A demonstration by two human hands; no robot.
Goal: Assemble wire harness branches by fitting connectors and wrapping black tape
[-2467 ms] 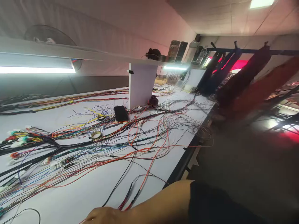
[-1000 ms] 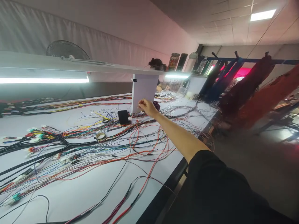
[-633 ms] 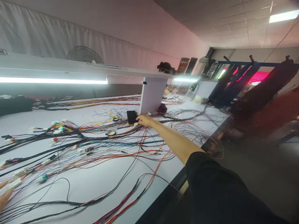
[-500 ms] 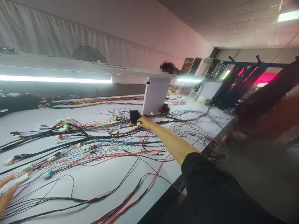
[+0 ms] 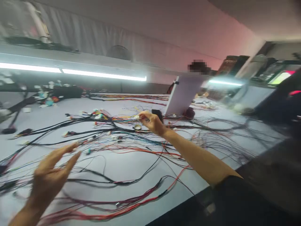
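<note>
Now the right grip (image 5: pixel 151 122), pinching one white plug (image 5: pixel 137 117), has crossed in front of one phone (image 5: pixel 157 114); the left grip (image 5: pixel 49 175), further into view, gapes near red wires (image 5: pixel 94 217).

Blk short sleeve (image 5: pixel 237 201) at 4 o'clock, plain dark cloth, hem (image 5: pixel 219 182) approx. at elbow. R forearm (image 5: pixel 197 157) bare below hem, R hand (image 5: pixel 152 123) nr dial ctr. bare too. L hand (image 5: pixel 49 174) at 8 o'clock also bare, w/ L wrist (image 5: pixel 28 212) uncovered, bit blurry.
</note>
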